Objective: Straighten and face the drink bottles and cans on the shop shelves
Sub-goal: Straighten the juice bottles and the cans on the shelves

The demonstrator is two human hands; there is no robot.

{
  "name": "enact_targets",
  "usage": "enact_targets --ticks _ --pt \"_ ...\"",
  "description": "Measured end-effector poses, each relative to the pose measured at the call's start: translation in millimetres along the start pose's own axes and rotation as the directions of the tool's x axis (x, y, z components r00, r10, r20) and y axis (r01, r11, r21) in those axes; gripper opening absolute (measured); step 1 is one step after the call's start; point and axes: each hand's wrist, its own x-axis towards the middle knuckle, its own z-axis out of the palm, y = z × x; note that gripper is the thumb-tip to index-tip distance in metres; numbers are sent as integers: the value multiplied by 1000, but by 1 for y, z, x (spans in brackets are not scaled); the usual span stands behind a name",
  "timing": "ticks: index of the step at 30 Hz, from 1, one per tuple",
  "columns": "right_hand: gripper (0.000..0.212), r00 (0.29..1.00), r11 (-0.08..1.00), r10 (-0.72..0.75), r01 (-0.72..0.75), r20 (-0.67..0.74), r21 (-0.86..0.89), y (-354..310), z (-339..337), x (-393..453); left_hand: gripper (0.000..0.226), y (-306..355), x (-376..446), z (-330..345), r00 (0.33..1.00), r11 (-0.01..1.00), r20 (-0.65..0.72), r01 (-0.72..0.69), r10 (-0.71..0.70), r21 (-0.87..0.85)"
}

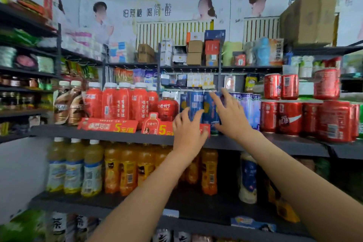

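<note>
Both hands are reaching to the tall blue cans (203,107) standing upright on the upper shelf (102,133), between the red bottles (121,102) and the stacked red cola cans (288,116). The left hand (188,129) is curling its fingers against the leftmost blue can's lower front. The right hand (230,114) — fingers spread and nearly straight — is touching the neighbouring can; a firm grip cannot be confirmed.

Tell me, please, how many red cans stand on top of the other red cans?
3. One upper red can at the stack's left end, a second beside it, a third farther right. More may hide behind them.
</note>
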Motion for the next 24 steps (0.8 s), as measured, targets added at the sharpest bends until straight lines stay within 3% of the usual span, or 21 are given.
enact_targets --ticks 4,8,11,24 --pt "110 997 975 71 -66 17 -211 -3 7 14 53 -13 23 -3 997 999 72 -28 29 -26" --pt "111 995 957 85 -67 54 -282 -6 7 21 54 -21 30 3 976 1000 218 -4 4 -1" --pt "110 995 963 80 -63 56 -261 -8 5 25 55 -24 29 7 954 1000 300 -8 3 15" --pt "93 992 960 110 -89 67 -267 -20 17 31 57 -32 37 1 929 998 367 -36 50 -45"
